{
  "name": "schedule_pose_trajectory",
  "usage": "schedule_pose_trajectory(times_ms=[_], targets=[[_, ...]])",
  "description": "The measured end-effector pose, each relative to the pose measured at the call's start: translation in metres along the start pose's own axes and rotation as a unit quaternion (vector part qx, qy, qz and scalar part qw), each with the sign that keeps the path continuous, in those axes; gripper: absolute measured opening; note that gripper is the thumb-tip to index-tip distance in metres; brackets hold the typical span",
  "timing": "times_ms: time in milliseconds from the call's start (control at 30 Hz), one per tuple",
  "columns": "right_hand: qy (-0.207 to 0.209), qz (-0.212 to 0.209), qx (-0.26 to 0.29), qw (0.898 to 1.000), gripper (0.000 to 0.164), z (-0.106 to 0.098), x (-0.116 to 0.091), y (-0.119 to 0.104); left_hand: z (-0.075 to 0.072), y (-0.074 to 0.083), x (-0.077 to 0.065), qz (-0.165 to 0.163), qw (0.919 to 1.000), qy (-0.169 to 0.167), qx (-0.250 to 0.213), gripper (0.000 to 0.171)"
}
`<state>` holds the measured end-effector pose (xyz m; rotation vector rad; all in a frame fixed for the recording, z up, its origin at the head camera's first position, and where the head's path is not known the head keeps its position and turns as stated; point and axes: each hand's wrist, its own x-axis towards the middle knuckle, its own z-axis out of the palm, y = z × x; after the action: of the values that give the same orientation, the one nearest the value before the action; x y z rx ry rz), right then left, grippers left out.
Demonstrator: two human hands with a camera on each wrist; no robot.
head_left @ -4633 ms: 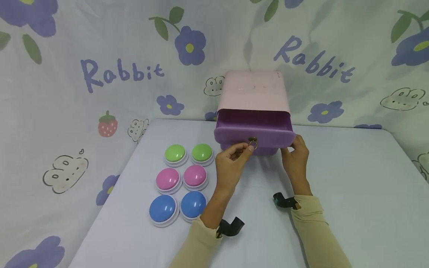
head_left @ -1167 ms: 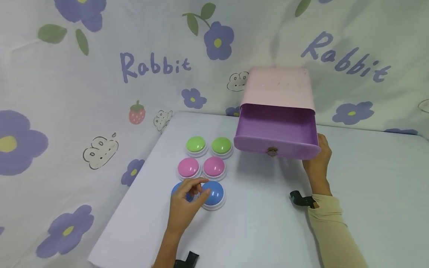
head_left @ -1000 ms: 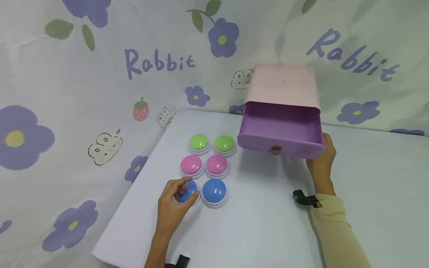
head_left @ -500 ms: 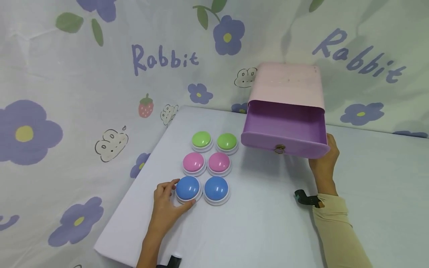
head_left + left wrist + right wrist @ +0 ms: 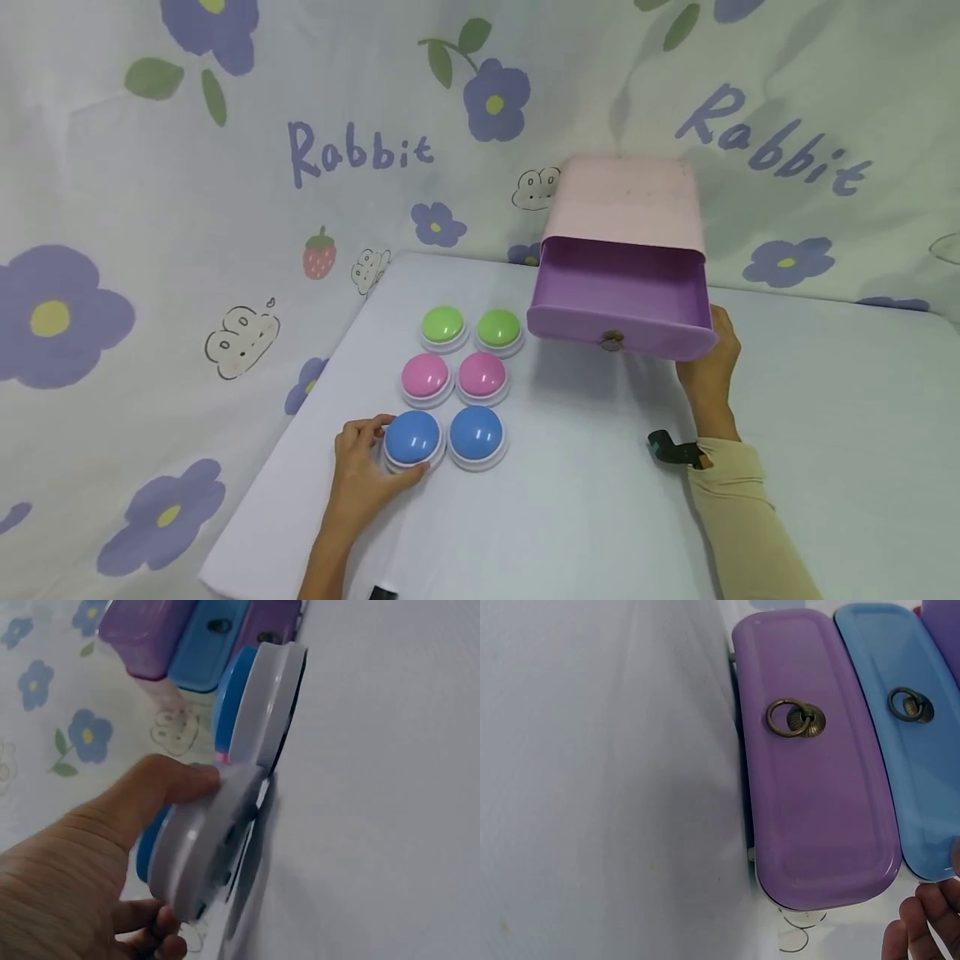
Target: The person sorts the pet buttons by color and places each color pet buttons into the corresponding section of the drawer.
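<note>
My left hand (image 5: 360, 479) grips the left one of two blue push buttons (image 5: 412, 437) by its white base, thumb on the near side and fingers on the far left. Seen from the left wrist, this button (image 5: 187, 847) is tilted, with a shadowed gap under part of its base. The other blue button (image 5: 477, 435) stands right beside it. At the right side of a small drawer cabinet (image 5: 626, 200), my right hand (image 5: 711, 362) holds the lower corner, partly hidden by the pulled-out purple top drawer (image 5: 652, 333). The right wrist view catches its fingertips beside the blue middle drawer (image 5: 900, 765).
Two pink buttons (image 5: 482, 375) and two green buttons (image 5: 498, 329) stand in rows behind the blue pair. Below the blue drawer is a purple bottom drawer (image 5: 817, 810), closed. A patterned cloth (image 5: 360, 75) hangs behind the white table (image 5: 570, 500).
My left hand has let go of the top drawer's ring pull, and that drawer is further out. It has moved left to the blue button and gripped it. My right hand stays at the cabinet.
</note>
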<state>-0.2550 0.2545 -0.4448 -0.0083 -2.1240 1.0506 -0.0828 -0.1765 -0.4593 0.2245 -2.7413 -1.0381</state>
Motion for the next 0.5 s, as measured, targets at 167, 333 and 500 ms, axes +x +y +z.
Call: schedule_pose_trajectory(times_ms=[167, 333, 500], targets=[[-0.005, -0.016, 0.004, 1.000, 0.022, 0.003, -0.002, 0.001, -0.010, 0.006, -0.008, -0.016, 0.9998, 0.003, -0.007, 0.081], [-0.010, -0.004, -0.006, 1.000, 0.023, 0.004, -0.001, -0.001, -0.025, 0.028, -0.002, 0.018, 0.9992, 0.023, -0.027, 0.078], [-0.011, 0.000, -0.007, 1.000, 0.026, 0.005, -0.002, 0.000, -0.033, 0.059, 0.016, 0.058, 0.9952, 0.017, -0.077, 0.077]])
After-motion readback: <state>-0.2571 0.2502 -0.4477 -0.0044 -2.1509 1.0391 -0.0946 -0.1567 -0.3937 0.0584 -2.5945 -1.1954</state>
